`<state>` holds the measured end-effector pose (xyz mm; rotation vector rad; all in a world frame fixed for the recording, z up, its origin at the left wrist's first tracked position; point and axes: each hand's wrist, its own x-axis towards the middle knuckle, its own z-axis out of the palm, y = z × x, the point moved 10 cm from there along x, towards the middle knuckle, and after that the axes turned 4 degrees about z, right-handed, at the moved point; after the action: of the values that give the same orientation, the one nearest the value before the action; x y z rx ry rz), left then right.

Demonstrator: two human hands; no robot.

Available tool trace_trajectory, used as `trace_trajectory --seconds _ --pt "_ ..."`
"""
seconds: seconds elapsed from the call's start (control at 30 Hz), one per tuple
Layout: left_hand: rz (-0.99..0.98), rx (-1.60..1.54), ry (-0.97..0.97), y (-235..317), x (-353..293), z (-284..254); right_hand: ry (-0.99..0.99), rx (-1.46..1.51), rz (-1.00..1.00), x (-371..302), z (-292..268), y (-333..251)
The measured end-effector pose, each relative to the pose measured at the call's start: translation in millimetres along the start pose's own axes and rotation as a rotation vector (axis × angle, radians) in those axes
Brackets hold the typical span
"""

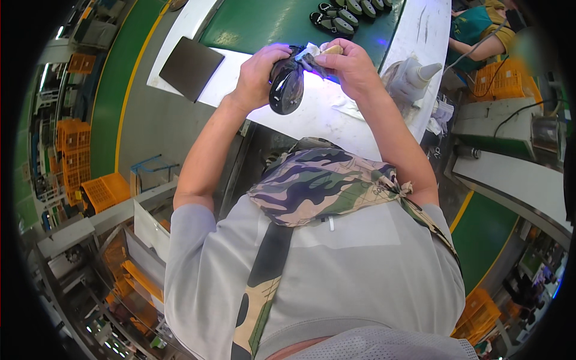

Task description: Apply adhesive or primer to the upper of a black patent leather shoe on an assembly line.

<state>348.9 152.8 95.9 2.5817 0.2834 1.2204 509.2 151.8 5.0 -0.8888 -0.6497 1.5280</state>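
Note:
My left hand point(257, 77) is closed round a glossy black shoe point(287, 93), held above the white table edge with its rounded end pointing toward me. Pinched in my right hand point(355, 69) is a crumpled whitish cloth point(309, 53), pressed against the far part of the shoe. A small tan piece point(332, 53) also shows between those fingers; its kind is not clear. Right of my right forearm stands a translucent squeeze bottle point(414, 79) with a cone-shaped nozzle. My fingers partly cover the shoe's far end.
Several black shoes point(336, 23) lie on the green belt point(264, 27) beyond my hands. A dark flat board point(191, 68) rests on the white table point(252, 93) at left. Another person's arm point(489, 48) is at far right, near an orange crate point(501, 81). More orange crates point(105, 191) stand at left.

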Motion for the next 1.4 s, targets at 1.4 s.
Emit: trace_trajectory --seconds 1.4 --pt "-1.377 -1.141 0.42 -34.1 -218.2 -58.2 -0.655 -0.424 -0.001 16.8 170.6 93.7"
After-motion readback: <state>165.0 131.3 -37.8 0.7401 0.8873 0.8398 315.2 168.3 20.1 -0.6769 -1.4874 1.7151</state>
